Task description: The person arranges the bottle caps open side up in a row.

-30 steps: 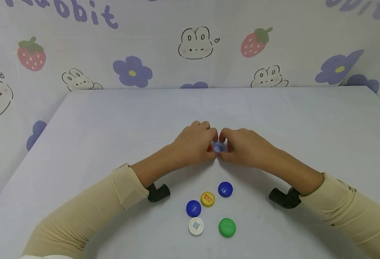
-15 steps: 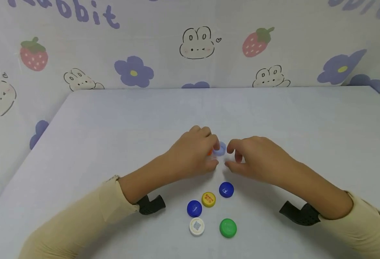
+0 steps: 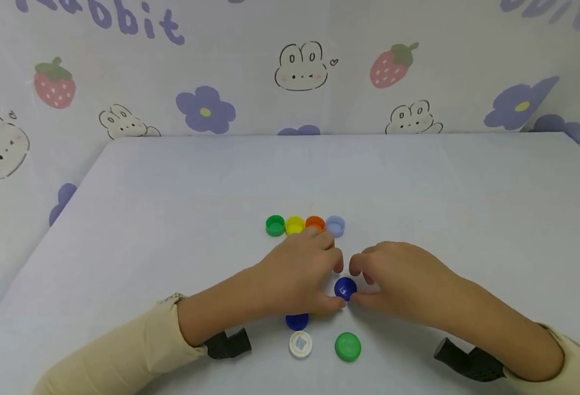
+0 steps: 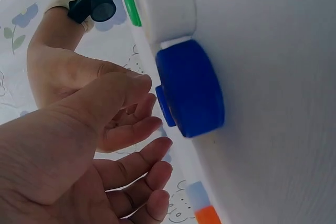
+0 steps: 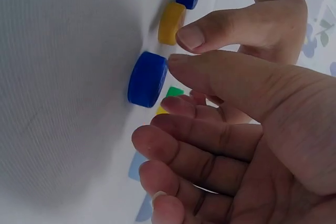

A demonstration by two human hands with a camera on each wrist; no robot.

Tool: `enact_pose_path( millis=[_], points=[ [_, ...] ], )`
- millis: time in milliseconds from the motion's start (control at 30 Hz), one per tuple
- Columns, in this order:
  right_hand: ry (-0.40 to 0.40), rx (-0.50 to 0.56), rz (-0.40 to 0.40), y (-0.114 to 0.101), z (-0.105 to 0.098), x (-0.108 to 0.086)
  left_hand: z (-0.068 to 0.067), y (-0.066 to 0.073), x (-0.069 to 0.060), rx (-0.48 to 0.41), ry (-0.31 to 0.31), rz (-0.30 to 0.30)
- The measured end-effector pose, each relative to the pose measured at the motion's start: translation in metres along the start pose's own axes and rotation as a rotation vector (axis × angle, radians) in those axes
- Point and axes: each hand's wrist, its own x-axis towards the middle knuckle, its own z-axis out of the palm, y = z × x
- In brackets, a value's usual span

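A dark blue cap [image 3: 345, 288] lies on the table between the two hands in the head view. My left hand [image 3: 299, 271] is at its left, fingers loosely bent, thumb tip by the cap's near edge. On its right, my right hand [image 3: 403, 280] has its thumb tip close to the cap's edge, fingers bent and apart from it. Neither hand holds anything. In the right wrist view the blue cap [image 5: 147, 80] stands just beyond the thumb tips. Behind the hands a row holds a green cap [image 3: 275, 225], a yellow one [image 3: 294, 225], an orange one [image 3: 315, 222] and a pale blue one [image 3: 336, 226].
Nearer the front edge lie a second blue cap [image 3: 297, 321], a white cap [image 3: 300, 345] and a green cap [image 3: 347, 346]. A yellow cap [image 5: 172, 23] is mostly covered by my left hand in the head view. A patterned cloth [image 3: 250, 66] hangs behind the table.
Both hands have come away from the pale blue cap and moved toward the front, to either side of the dark blue cap. The row of caps behind is now uncovered.
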Motion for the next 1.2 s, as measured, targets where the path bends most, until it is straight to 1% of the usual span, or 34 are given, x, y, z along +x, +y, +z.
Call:
enact_pose_path(
  millis=[100, 233, 333, 433, 733, 833, 967, 1100, 1200],
  points=[
    [0.004, 0.001, -0.015, -0.002, 0.004, 0.000, 0.003, 0.002, 0.001, 0.023, 0.007, 0.012],
    [0.030, 0.010, -0.036, -0.003, 0.008, 0.001, 0.006, 0.003, 0.004, 0.018, 0.007, 0.017],
    [0.047, 0.013, -0.050, -0.003, 0.010, 0.002, 0.008, 0.002, 0.006, -0.004, -0.011, 0.001],
    [0.046, 0.017, -0.046, -0.002, 0.010, 0.004, 0.008, 0.001, 0.006, -0.024, -0.029, -0.012],
    [0.029, 0.041, -0.050, 0.000, 0.008, 0.002, 0.008, -0.001, 0.007, -0.117, -0.046, -0.006],
    [0.035, 0.068, -0.036, 0.000, 0.004, -0.001, 0.007, -0.002, 0.006, -0.172, -0.039, -0.006],
    [0.063, 0.094, -0.022, -0.002, -0.002, -0.006, 0.004, -0.007, 0.003, -0.294, -0.016, 0.006],
    [0.090, 0.087, -0.021, -0.006, -0.011, -0.011, -0.002, -0.012, 0.000, -0.451, -0.040, 0.006],
    [0.136, 0.082, -0.034, -0.009, -0.018, -0.017, -0.008, -0.016, -0.002, -0.575, -0.058, -0.004]
  ],
)
